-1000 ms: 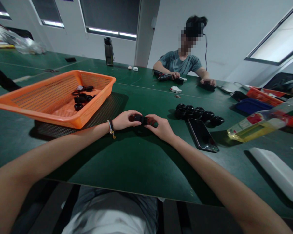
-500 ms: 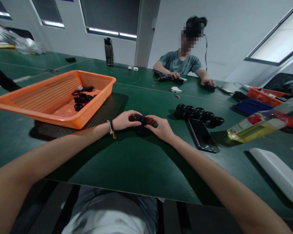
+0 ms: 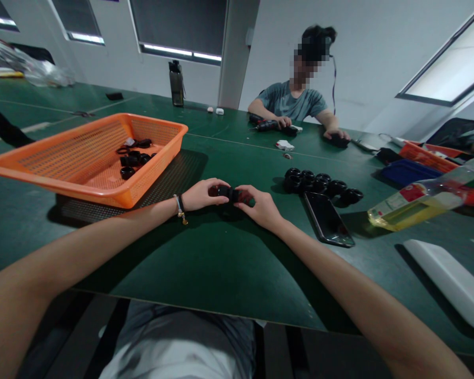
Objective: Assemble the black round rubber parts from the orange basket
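Two hands (image 3: 231, 200) pinch one small, round black part (image 3: 229, 193).

Bare green table (image 3: 205, 263) lay open near the person, wide enough for either arm to sweep. To the left the orange basket (image 3: 82, 152) blocked the way; to the right a phone (image 3: 327, 218), a cluster of black rings (image 3: 319, 184) and a tilted bottle (image 3: 422, 202) crowded the path.
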Available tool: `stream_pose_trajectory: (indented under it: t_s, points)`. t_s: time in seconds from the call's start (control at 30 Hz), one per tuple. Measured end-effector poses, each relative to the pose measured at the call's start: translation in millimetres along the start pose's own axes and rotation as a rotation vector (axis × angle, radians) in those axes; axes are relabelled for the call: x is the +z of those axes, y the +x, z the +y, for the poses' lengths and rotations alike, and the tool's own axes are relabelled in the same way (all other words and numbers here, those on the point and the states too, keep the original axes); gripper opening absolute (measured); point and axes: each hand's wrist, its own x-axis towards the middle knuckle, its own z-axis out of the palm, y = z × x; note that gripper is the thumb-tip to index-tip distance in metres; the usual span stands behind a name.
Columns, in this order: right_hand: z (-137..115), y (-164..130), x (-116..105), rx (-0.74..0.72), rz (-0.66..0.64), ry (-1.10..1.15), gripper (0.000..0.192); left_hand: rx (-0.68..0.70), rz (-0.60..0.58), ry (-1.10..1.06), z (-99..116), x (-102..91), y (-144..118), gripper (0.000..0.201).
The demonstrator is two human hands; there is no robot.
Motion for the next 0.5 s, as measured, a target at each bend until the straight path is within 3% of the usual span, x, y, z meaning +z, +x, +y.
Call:
stream_pose_trajectory:
  t_s: [0.5]
  points:
    - [-0.9, 0.5, 0.0, 0.008, 0.006, 0.000, 0.027, -0.019, 0.000, -0.007, 1.9, -0.2, 0.0, 0.042]
